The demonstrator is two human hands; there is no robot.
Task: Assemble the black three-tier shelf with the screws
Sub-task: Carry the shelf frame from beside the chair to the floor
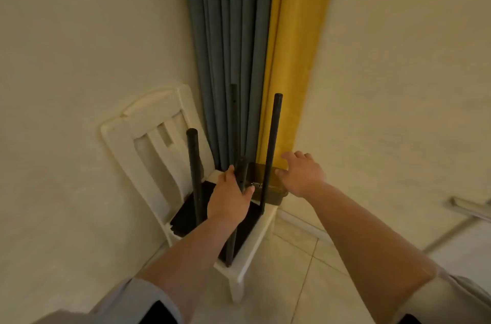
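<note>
Down on the white chair [148,153] in the corner sits the black shelf [190,207], its flat panel lying on the seat with four black poles standing up from it. The left hand [229,200] is wrapped around the near pole [240,207], thumb on one side and fingers curling round the other, holding it upright. The right hand [301,173] reaches in with fingers spread and relaxed, grasping nothing, just above a dark olive box [271,192] that rests on the back right of the seat, beside the right-hand pole [271,151]. Whether the fingertips touch the box, I cannot tell. Behind the chair hang a grey-blue curtain [228,45] and a yellow curtain [295,58], side by side against cream walls. Pale tiled floor [305,270] shows below the right forearm.
</note>
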